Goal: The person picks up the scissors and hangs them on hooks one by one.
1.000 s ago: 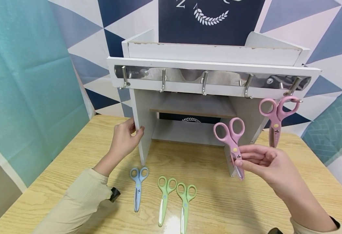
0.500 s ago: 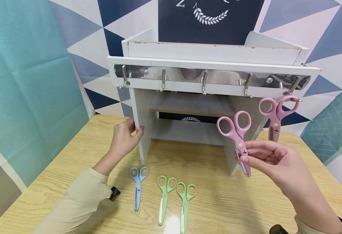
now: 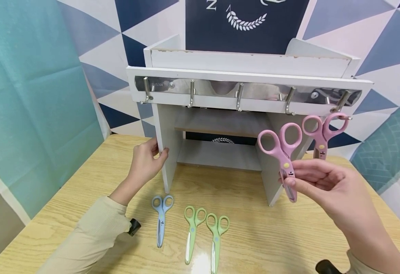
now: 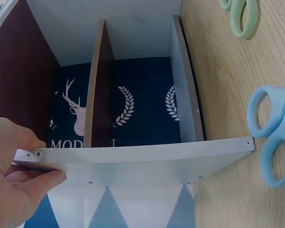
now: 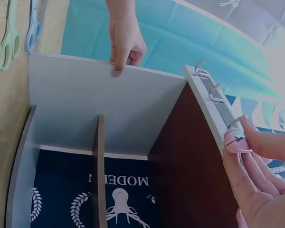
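Three scissors [image 3: 192, 231] lie on the wooden worktop [image 3: 251, 236] before a triangle-patterned wall [image 3: 97, 23]; my left hand [image 3: 147, 160] grips the white shelf [image 3: 217, 121], my right hand [image 3: 331, 188] pinches pink scissors [image 3: 284, 154].

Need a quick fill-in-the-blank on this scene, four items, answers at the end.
1. The right grip holds scissors coloured ____.
2. The left grip holds the side panel; of the pairs lying on the table, the one nearest that grip is coloured ____.
3. The number of green pairs on the table is ____.
4. The metal strip carries ____ large hooks.

Missing words: pink; blue; two; five.
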Action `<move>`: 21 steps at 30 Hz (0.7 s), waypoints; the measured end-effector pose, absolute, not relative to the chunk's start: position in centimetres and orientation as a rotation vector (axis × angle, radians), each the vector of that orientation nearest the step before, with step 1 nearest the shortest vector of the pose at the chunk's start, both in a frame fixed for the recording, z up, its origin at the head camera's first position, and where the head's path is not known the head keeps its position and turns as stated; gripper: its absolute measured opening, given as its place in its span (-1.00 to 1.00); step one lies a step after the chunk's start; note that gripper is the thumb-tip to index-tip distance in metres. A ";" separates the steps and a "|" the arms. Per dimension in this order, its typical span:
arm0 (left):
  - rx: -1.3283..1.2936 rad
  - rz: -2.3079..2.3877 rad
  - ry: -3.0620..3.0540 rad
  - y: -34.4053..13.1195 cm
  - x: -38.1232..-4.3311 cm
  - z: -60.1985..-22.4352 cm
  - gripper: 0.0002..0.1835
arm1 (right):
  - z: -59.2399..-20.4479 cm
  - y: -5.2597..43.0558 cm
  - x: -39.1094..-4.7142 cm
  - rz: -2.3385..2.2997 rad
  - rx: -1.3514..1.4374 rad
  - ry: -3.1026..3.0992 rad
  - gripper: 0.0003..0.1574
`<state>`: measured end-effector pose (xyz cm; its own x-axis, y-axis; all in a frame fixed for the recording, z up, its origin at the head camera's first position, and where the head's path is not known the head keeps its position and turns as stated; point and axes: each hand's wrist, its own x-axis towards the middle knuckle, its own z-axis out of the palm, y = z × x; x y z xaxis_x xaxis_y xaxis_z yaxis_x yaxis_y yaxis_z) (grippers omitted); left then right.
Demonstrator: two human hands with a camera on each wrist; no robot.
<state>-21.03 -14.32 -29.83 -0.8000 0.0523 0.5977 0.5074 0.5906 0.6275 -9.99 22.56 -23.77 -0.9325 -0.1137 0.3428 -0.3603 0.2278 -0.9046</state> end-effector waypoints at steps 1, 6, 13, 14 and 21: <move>-0.444 -1.137 -2.290 -14.3 -21.0 -29.9 -0.76 | -23.7 22.5 -9.9 1.766 0.456 -2.285 -0.64; -0.446 -1.138 -2.287 -14.3 -21.1 -29.9 -0.78 | -23.5 22.5 -9.9 1.776 0.432 -2.244 -0.62; -0.454 -1.142 -2.282 -14.2 -21.1 -30.0 -0.75 | -23.4 22.7 -10.1 1.791 0.382 -2.214 -0.59; -0.455 -1.142 -2.281 -14.2 -21.1 -30.0 -0.75 | -23.4 22.8 -10.2 1.778 0.367 -2.221 -0.60; -0.446 -1.134 -2.284 -14.3 -21.0 -29.9 -0.74 | -23.1 22.5 -10.6 1.764 0.315 -2.213 -0.60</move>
